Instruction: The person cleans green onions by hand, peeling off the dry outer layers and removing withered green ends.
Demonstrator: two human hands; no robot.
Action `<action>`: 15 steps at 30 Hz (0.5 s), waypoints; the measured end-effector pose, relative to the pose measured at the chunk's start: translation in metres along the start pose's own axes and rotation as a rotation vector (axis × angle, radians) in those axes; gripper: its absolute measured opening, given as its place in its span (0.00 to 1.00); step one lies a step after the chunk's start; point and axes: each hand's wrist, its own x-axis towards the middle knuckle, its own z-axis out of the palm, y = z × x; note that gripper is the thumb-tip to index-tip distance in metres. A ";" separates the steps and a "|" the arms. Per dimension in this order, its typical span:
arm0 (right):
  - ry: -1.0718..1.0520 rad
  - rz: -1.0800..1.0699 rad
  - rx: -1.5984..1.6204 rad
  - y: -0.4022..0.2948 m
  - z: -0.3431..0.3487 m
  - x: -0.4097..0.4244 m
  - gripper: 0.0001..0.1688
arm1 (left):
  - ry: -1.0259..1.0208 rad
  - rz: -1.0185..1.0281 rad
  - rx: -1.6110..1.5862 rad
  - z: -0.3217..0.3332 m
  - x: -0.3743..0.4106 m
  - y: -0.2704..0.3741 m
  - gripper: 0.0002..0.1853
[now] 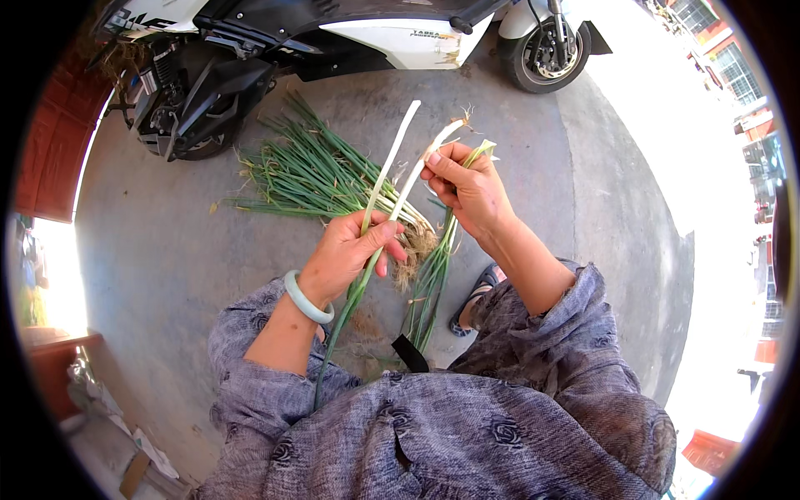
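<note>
My left hand, with a pale bangle at the wrist, grips a green onion by the upper part of its white stalk, and a cleaned stalk passes through the same hand. Near the root end, the fingers of my right hand pinch the onion's skin; its roots point away from me. Leafy strips also show at my right hand. Beyond my left hand, a large bunch of green onions lies on the concrete floor, roots towards me. More green onions are between my feet, partly hidden.
A white and black motor scooter stands across the far side, its front wheel at the right. My sandalled foot is below my right forearm. Red panels stand at the far left; loose odds and ends lie at lower left.
</note>
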 end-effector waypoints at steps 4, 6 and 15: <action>-0.035 0.004 -0.010 -0.001 0.000 -0.002 0.06 | -0.004 -0.033 0.005 0.003 0.001 0.005 0.14; -0.053 0.011 -0.015 -0.001 -0.001 -0.002 0.07 | 0.003 -0.031 0.005 0.002 0.001 0.002 0.15; -0.012 -0.041 -0.056 0.001 -0.003 -0.001 0.06 | -0.020 -0.073 -0.050 0.002 0.001 0.004 0.16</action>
